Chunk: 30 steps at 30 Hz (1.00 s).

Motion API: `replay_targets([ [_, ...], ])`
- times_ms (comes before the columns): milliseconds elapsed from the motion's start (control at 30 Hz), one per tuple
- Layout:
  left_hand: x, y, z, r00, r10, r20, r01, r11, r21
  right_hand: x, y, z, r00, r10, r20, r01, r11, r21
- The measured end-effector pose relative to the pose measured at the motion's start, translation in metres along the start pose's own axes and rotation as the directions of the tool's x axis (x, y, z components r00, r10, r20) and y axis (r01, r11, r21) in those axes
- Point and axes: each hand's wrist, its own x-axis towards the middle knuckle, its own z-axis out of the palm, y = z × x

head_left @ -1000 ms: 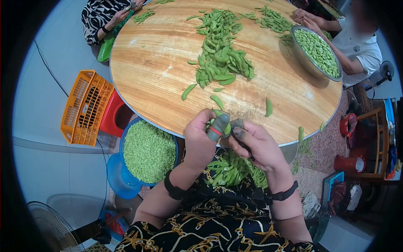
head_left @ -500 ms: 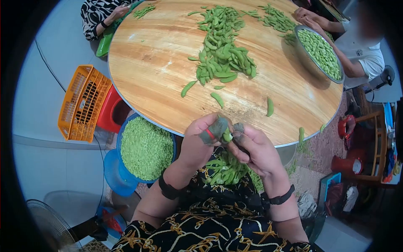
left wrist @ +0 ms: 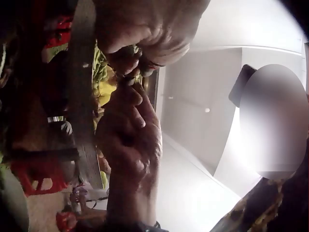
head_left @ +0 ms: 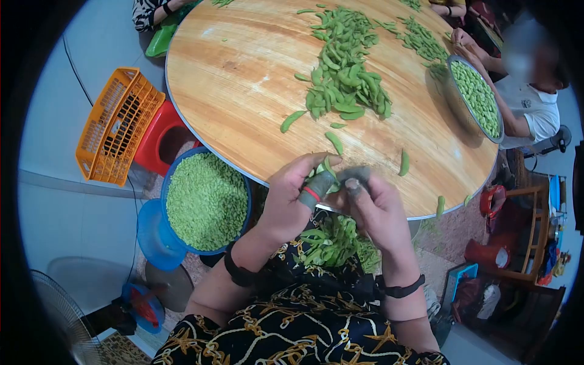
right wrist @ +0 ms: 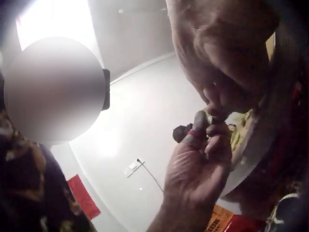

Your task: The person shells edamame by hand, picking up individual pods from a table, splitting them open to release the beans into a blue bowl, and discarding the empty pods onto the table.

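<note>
In the head view my left hand (head_left: pixel 289 198) pinches a green edamame pod (head_left: pixel 329 165) against its thumb, which wears a grey-green cover with a red band. My right hand (head_left: pixel 384 210) is close beside it, fingers curled in, thumb near a dark-covered, blurred forefinger; I cannot tell whether anything is between them. The right wrist view shows the fingertips of both hands meeting around a bit of green. Under the hands, a heap of pods (head_left: pixel 337 243) lies at my lap. Beyond them, loose pods and a long pile of pods (head_left: pixel 347 73) lie on the round wooden table (head_left: pixel 243 115).
Left of me stands a blue tub of shelled beans (head_left: pixel 207 201), beside a red stool (head_left: pixel 152 143) and an orange crate (head_left: pixel 115 131). A metal colander of beans (head_left: pixel 474 100) sits at the table's right edge near another person (head_left: pixel 535 112). A fan (head_left: pixel 64 316) is at lower left.
The head view has shifted, so the table sits further right and higher. My right fingers have drawn slightly away from the pod, which stays in my left hand.
</note>
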Motion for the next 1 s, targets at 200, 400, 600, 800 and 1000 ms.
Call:
replay_targets([
  [200, 0.003, 0.001, -0.006, 0.929, 0.292, 0.229, -0.371, 0.753, 0.544, 0.017, -0.009, 0.007, 0.946, -0.313, -0.081, 0.266, 0.896, -0.355],
  [400, 0.005, 0.018, -0.014, 0.909, 0.338, 0.243, -0.416, 0.765, 0.492, 0.017, -0.006, 0.016, 0.897, -0.438, -0.052, 0.386, 0.837, -0.389],
  [600, 0.006, 0.025, -0.022, 0.854, 0.413, 0.316, -0.520, 0.697, 0.493, 0.019, -0.007, 0.022, 0.905, -0.419, -0.072, 0.386, 0.882, -0.271],
  [800, 0.009, 0.012, -0.021, 0.781, 0.551, 0.293, -0.619, 0.624, 0.477, 0.022, -0.011, 0.022, 0.997, 0.072, -0.012, -0.062, 0.924, 0.377],
  [1000, 0.007, -0.003, -0.023, 0.942, 0.336, -0.008, -0.298, 0.845, 0.445, 0.015, -0.014, 0.006, 0.990, -0.112, 0.086, 0.120, 0.989, -0.090],
])
